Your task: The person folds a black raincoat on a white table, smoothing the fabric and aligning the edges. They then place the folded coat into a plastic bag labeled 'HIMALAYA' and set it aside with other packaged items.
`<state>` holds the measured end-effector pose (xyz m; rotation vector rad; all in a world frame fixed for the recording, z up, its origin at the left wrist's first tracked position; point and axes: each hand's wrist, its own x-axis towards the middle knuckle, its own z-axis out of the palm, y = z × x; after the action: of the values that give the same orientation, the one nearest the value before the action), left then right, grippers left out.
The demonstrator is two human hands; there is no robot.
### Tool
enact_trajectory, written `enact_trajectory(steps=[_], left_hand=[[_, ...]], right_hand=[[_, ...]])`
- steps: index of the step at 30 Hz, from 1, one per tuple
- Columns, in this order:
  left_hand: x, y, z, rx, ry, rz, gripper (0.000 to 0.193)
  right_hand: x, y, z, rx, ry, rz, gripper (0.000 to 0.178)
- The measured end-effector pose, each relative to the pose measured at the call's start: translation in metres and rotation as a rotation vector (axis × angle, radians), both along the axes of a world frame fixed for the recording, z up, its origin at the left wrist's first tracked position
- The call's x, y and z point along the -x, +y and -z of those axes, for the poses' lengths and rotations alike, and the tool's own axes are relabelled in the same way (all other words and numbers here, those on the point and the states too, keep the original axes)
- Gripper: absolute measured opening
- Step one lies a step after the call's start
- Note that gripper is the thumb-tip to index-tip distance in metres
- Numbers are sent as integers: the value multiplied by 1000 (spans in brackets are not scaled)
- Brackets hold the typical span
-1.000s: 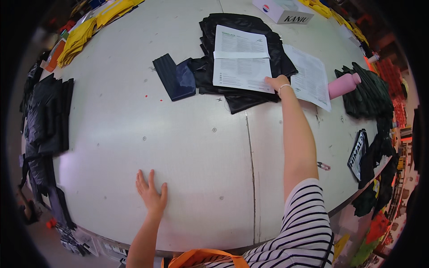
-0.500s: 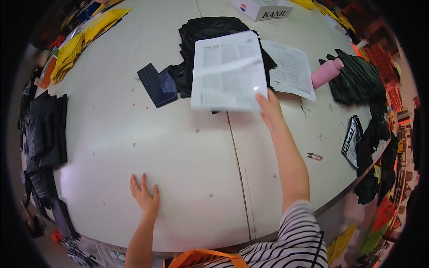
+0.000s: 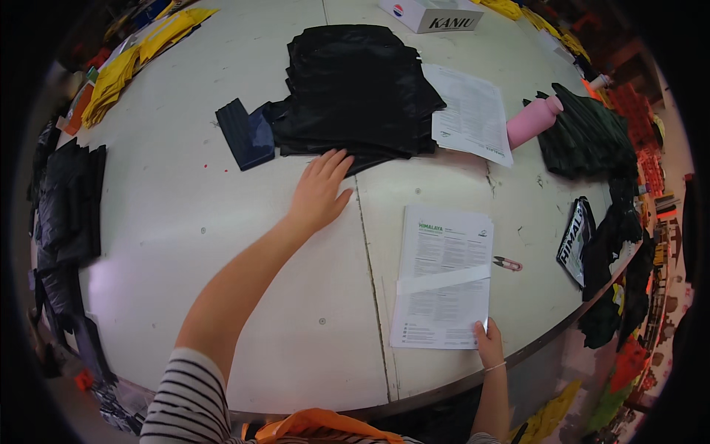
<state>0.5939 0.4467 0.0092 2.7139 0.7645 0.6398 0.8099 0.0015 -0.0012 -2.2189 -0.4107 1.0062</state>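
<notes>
My left hand (image 3: pixel 322 191) is stretched forward, fingers extended, with its fingertips at the near edge of a stack of black fabric pieces (image 3: pixel 351 89). A banded stack of printed sheets (image 3: pixel 444 251) lies near the table's front, a white paper strip around it. With thumb and fingers my right hand (image 3: pixel 488 344) pinches that stack's lower right corner. Thread snips (image 3: pixel 508 263) lie just right of the sheets. Dark blue folded fabric (image 3: pixel 248 137) sits beside the black stack on its left, and more loose printed sheets (image 3: pixel 473 111) lie on its right.
A pink bottle (image 3: pixel 534 122) leans by the loose sheets, next to dark green folded fabric (image 3: pixel 588 140). Black garments (image 3: pixel 70 203) line the table's left edge. Yellow pieces (image 3: pixel 140 63) lie far left, and a white box (image 3: pixel 431 16) stands at the back.
My right hand has brought the banded sheets from atop the black stack to the near right of the table. My left hand has moved forward to the black fabric.
</notes>
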Motion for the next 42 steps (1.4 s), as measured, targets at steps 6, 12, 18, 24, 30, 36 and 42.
enact_trajectory(steps=[6,12,18,24,30,36,42], left_hand=[[-100,52,29,-75,27,-22,38],[-114,86,9,284,-198,-303,16],[-108,136,-35,281,-573,-216,16],[-106,175,-49,33,-551,-140,21],[-104,175,-83,-305,-487,77,35],[-112,141,-21,-169,-105,269,20],[-105,180,-23,58,-446,-56,34]], right_hand=[[-10,88,-61,219,-944,-415,45],[-17,234,-58,-276,-520,-460,30],[-45,382,10,-644,-871,-574,19],[-69,483,32,-433,-1567,-704,20],[-71,489,26,-203,-1378,-1011,15],[-71,496,-15,-609,-1351,-901,17],[-78,482,-24,-820,-1543,-877,29]])
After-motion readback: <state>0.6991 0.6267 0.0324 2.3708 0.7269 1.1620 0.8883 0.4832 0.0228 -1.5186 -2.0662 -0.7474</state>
